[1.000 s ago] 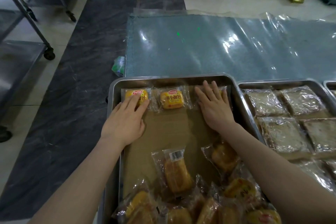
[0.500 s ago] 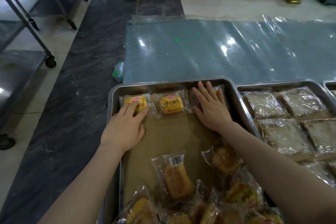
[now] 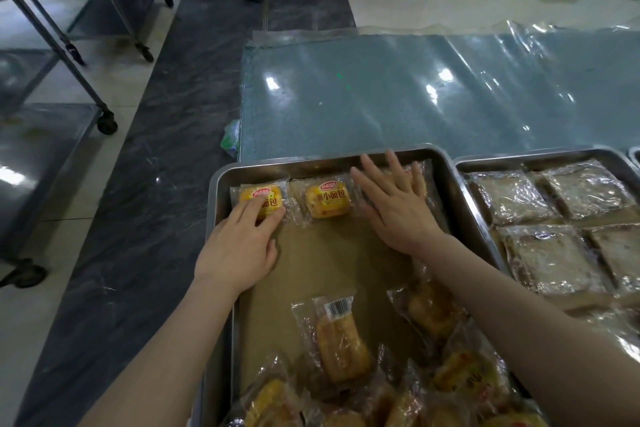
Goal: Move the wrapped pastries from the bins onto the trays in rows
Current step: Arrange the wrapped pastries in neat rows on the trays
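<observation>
A steel tray [image 3: 221, 184] lined with brown paper lies in front of me. Along its far edge sits a row of wrapped pastries. My left hand [image 3: 239, 246] rests its straight fingertips on the leftmost yellow pastry [image 3: 261, 199]. A second yellow pastry [image 3: 327, 199] lies beside it, untouched. My right hand [image 3: 394, 208] lies flat with spread fingers over a third pastry [image 3: 417, 173] at the far right, mostly hidden. Several loose wrapped pastries [image 3: 341, 345] are heaped at the tray's near end.
A second steel tray [image 3: 540, 158] on the right holds rows of wrapped flat bread slices. Clear plastic sheeting [image 3: 415, 94] covers a blue mat beyond the trays. Wheeled metal racks [image 3: 104, 121] stand on the floor to the left.
Both hands stay on the far row; my left hand has slid slightly back over the leftmost pastry, and my right fingers have spread wider.
</observation>
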Motion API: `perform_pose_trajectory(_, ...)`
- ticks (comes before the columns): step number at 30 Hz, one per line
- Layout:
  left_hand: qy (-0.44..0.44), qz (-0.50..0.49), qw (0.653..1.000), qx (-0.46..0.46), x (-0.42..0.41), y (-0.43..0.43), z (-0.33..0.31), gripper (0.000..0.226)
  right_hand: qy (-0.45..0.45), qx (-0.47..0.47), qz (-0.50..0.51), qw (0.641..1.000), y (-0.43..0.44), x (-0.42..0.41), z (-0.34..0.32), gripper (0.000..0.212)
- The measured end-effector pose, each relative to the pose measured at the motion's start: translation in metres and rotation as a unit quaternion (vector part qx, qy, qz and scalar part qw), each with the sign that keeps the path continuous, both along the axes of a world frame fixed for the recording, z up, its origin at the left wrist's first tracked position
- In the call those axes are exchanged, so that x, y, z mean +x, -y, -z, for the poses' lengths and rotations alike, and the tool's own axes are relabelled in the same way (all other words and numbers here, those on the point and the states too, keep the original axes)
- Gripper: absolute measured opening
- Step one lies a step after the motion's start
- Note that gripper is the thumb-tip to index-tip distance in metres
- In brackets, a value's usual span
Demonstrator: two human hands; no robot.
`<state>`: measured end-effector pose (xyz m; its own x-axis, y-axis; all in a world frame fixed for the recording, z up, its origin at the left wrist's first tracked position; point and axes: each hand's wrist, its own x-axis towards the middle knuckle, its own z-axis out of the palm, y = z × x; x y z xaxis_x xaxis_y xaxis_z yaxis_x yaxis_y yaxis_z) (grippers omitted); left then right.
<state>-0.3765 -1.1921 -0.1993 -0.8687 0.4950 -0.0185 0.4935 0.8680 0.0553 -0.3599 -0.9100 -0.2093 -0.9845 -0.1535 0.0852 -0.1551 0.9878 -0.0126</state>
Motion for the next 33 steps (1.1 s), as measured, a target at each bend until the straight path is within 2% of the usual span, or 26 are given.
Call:
perform_pose_trajectory(4, -0.003, -0.001, 1.0, -0.001, 0.0, 0.0, 0.0, 0.055, 0.052, 0.042, -0.102, 0.993, 0.017, -0.006, -0.001, 0.055)
perform_pose_trajectory(10, 0.001, -0.001, 1.0, 0.009, 0.001, -0.001, -0.004, 0.054, 0.071, 0.033, -0.063, 0.995, 0.011, 0.0, -0.002, 0.057)
perform_pose_trajectory(12, 0.0, 0.001, 1.0, 0.012, 0.002, -0.001, -0.006, 0.054, 0.069, -0.012, -0.064, 0.996, 0.01, 0.005, -0.011, 0.06)
perform_pose_trajectory(14, 0.0, 0.007, 1.0, 0.015, 0.002, -0.001, -0.006, 0.055, 0.068, -0.1, -0.044, 0.992, 0.008, 0.015, -0.024, 0.059)
perform_pose_trajectory(17, 0.003, 0.002, 0.999, 0.032, 0.002, -0.001, -0.007, 0.055, 0.054, -0.221, 0.01, 0.974, -0.005, 0.043, -0.042, 0.038)
perform_pose_trajectory(20, 0.01, -0.004, 0.998, 0.054, 0.003, -0.001, -0.009, 0.053, 0.139, -0.251, 0.048, 0.957, -0.022, 0.082, -0.051, 0.026)
perform_pose_trajectory(22, 0.014, -0.006, 0.998, 0.06, 0.003, -0.001, -0.009, 0.053, 0.204, -0.245, 0.058, 0.946, -0.032, 0.107, -0.051, 0.033)
perform_pose_trajectory(25, 0.021, -0.012, 0.998, 0.059, 0.003, 0.0, -0.009, 0.054, 0.262, -0.233, 0.041, 0.936, -0.039, 0.13, -0.046, 0.056)
perform_pose_trajectory(27, 0.024, -0.009, 0.998, 0.061, 0.003, 0.0, -0.009, 0.055, 0.316, -0.236, 0.048, 0.918, -0.038, 0.136, -0.041, 0.077)
perform_pose_trajectory(30, 0.026, -0.002, 0.998, 0.056, 0.003, -0.001, -0.009, 0.056, 0.358, -0.154, 0.038, 0.92, -0.032, 0.134, -0.033, 0.111)
perform_pose_trajectory(33, 0.027, -0.001, 0.998, 0.051, 0.003, -0.001, -0.01, 0.056, 0.349, -0.089, 0.038, 0.932, -0.025, 0.125, -0.025, 0.113)
